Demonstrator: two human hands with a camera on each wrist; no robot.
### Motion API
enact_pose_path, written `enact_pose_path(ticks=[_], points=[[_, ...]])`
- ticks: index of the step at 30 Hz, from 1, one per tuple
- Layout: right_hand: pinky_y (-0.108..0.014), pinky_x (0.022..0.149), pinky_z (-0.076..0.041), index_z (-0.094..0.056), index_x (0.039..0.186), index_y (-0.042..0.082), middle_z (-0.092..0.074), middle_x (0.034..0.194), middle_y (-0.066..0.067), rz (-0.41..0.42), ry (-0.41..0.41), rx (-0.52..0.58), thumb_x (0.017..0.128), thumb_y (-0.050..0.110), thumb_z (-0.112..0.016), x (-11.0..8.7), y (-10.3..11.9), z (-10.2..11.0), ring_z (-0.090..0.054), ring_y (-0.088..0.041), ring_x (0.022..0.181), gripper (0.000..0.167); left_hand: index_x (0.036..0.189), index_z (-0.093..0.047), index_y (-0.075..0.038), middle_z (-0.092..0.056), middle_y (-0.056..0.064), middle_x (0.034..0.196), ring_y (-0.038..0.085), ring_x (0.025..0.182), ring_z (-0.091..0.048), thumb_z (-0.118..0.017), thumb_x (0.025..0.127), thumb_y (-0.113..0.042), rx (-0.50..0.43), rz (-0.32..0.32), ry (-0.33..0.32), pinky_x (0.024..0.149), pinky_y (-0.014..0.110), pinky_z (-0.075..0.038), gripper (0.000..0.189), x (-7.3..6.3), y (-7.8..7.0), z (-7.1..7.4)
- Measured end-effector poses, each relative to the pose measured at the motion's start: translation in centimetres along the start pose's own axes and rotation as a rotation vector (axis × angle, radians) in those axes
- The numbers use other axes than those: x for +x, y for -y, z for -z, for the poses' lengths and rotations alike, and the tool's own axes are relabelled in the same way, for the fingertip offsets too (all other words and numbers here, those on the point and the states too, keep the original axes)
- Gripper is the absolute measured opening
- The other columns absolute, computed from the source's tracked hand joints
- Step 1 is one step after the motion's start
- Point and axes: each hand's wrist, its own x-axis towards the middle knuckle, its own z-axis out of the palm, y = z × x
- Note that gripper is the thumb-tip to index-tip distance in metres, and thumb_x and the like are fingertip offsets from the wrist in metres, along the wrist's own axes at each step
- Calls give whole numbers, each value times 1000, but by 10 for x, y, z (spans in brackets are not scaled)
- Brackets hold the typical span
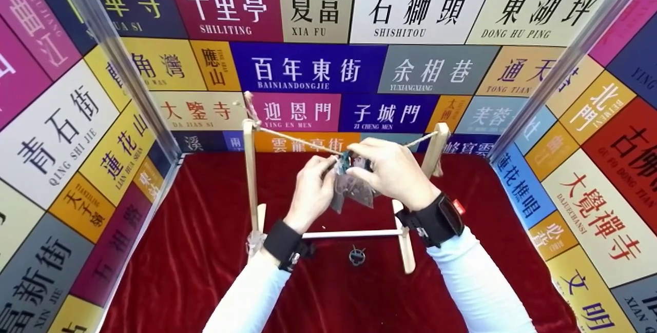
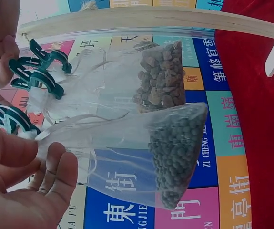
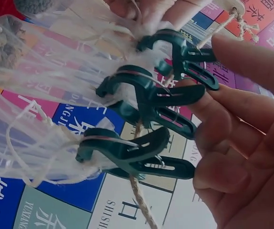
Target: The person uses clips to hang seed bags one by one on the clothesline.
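Note:
Three dark green spring clips (image 3: 137,95) hang along a thin rope (image 1: 303,141), gripping the necks of clear plastic bags. One bag (image 2: 175,157) holds round dark grey pellets; beside it hangs a bag of brownish stones (image 2: 160,81). My left hand (image 1: 312,184) pinches the gathered neck of the pellet bag just below its clip. With thumb and fingers, my right hand (image 1: 392,171) pinches the handles of the clip (image 3: 187,59) nearest the left hand, in the right wrist view. In the head view, the hands hide most of the clips.
Wooden posts (image 1: 251,169) carry the rope at both ends, joined low down by a white crossbar (image 1: 354,233). A small dark round object (image 1: 356,256) lies on the red cloth (image 1: 328,297) in front. Panels of colourful place-name signs (image 1: 308,66) surround the cloth on three sides.

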Motion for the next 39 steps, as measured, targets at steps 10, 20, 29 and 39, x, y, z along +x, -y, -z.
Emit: enact_pose_path(ticks=[10,20,29,39], points=[[-39,64,-55,-74,119,3,-72,102,-10,27,-42,1,88,16,-82,-8,5,8,-62,-19,71,35,128,-67,8,-66,15,104,23,85,-64,-67,92,0,-29,40,68,73,33,-54,37,-8,4,3],[-24,85,-54,-78,107,-3,-73,97,-14,111,-501,249,84,-3,-75,-63,-8,-15,-67,-27,86,24,131,-66,6,-66,17,116,20,82,-66,-69,93,-1,56,-29,70,73,30,-57,39,-28,15,24],[-15,59,-48,-75,99,-13,-69,91,-26,-40,-643,287,70,-20,-72,-119,-9,-61,-61,-18,67,30,132,-66,4,-65,20,118,33,110,-64,-77,90,-10,335,-163,-85,94,43,-55,45,-72,34,29],[-14,72,-54,-74,117,-6,-70,111,-19,-266,-568,309,78,-13,-77,-180,-34,-152,-68,-23,78,40,135,-64,3,-64,19,119,35,103,-64,-81,86,-15,439,-136,-148,87,46,-55,55,-123,66,6]])
